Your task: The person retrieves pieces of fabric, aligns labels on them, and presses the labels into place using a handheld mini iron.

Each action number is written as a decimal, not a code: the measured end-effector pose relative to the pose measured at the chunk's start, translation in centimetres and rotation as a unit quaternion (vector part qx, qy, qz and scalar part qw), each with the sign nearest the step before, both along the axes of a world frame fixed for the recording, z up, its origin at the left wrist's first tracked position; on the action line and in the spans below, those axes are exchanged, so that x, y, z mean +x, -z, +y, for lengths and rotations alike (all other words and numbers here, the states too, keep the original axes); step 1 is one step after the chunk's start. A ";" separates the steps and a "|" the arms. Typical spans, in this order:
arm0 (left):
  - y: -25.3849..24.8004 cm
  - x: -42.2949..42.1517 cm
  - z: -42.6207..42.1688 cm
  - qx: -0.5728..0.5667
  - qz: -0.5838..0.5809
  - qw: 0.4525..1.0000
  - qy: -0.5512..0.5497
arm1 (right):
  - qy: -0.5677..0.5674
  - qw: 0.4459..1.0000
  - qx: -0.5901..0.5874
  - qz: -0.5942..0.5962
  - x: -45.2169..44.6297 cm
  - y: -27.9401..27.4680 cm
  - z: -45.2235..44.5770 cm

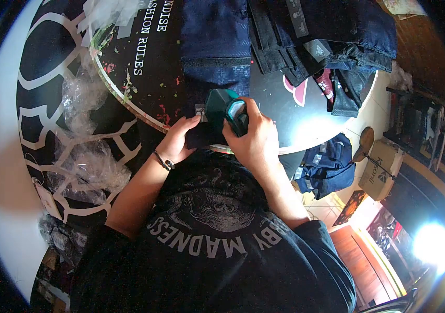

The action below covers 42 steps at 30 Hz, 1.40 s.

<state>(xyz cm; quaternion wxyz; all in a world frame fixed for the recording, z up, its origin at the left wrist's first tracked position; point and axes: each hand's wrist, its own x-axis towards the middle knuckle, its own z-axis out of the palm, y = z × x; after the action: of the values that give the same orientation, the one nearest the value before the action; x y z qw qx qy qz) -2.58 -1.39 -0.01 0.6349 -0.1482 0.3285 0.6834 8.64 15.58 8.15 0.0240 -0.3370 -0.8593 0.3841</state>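
Note:
A folded pair of dark blue jeans (215,39) lies lengthwise on the round black table, its near end at the table's front edge. My right hand (254,130) is closed around a teal and black handheld device (220,104), held over that near end; its exact kind is not clear. At the left corner of the cloth, my left hand (179,140) pinches the dark fabric, thumb on top beside a small pale label (199,109). The other fingers of that hand are mostly hidden beneath the fabric.
More folded jeans (332,31) are piled at the table's right side. Crumpled clear plastic (89,167) lies at left, beyond the table rim (134,108). Below the table at right are dark blue garments (327,167) and a cardboard box (381,169).

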 end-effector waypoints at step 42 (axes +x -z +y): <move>0.9 0.1 -0.3 0.002 0.031 0.999 0.017 | 0.001 0.999 0.017 0.033 -0.1 0.1 -0.2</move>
<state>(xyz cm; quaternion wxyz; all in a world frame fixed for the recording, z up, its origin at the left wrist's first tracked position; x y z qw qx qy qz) -2.43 -1.73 -0.91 0.6366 -0.1200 0.3492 0.6770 8.56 15.35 8.10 0.0586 -0.3242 -0.8640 0.3807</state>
